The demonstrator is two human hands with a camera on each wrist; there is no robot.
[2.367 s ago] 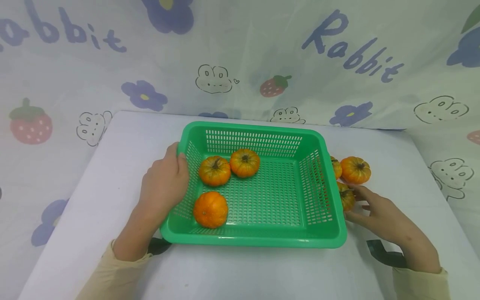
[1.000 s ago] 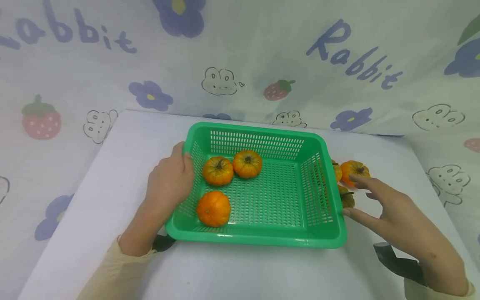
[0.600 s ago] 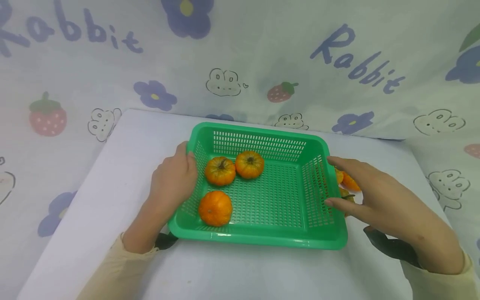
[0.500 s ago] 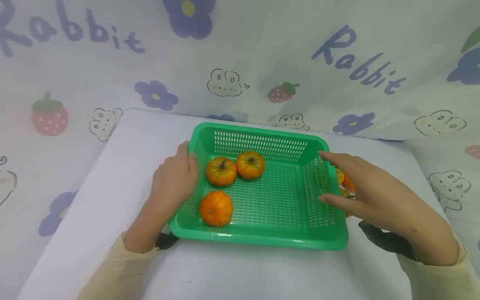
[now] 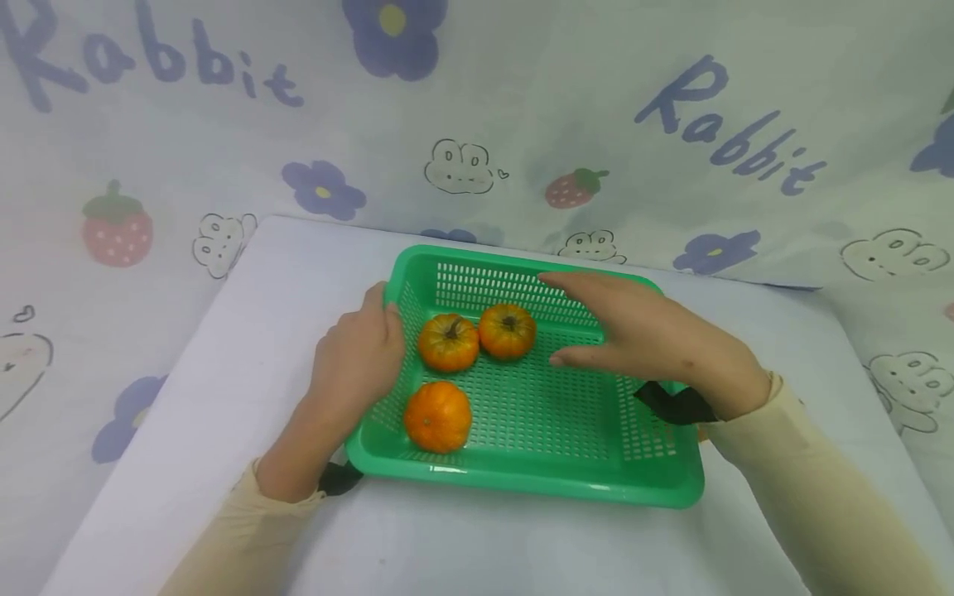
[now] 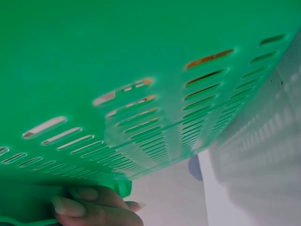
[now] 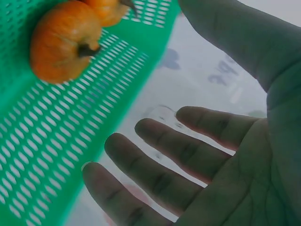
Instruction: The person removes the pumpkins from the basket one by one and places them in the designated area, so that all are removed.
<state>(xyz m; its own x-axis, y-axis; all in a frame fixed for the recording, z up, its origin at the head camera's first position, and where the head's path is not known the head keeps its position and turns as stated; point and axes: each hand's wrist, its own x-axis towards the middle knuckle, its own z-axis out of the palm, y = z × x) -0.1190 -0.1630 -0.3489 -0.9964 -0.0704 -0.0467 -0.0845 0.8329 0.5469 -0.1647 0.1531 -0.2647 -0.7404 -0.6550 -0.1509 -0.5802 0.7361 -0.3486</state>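
Observation:
A green plastic basket (image 5: 522,488) with slotted walls stands on the white table. Inside it, toward the left, lie three small orange pumpkins: one by the left wall (image 5: 449,343), one beside it (image 5: 508,331) and one nearer the front (image 5: 438,417). My left hand (image 5: 358,352) grips the basket's left rim; in the left wrist view its fingers (image 6: 94,207) curl under the edge. My right hand (image 5: 641,331) hovers over the basket's right half with thumb and fingers spread, nothing in it. The right wrist view shows its open palm (image 7: 235,188) and a pumpkin (image 7: 66,42) beyond.
Past the basket's right wall, a sliver of orange (image 5: 702,434) shows beside the right forearm, which hides most of that area. The white tabletop (image 5: 477,546) ends at a printed cloth (image 5: 507,108) with rabbits, flowers and strawberries.
My right hand has let go of a pumpkin outside the basket's right wall, then moved up and left over the basket. My left hand keeps its grip on the rim.

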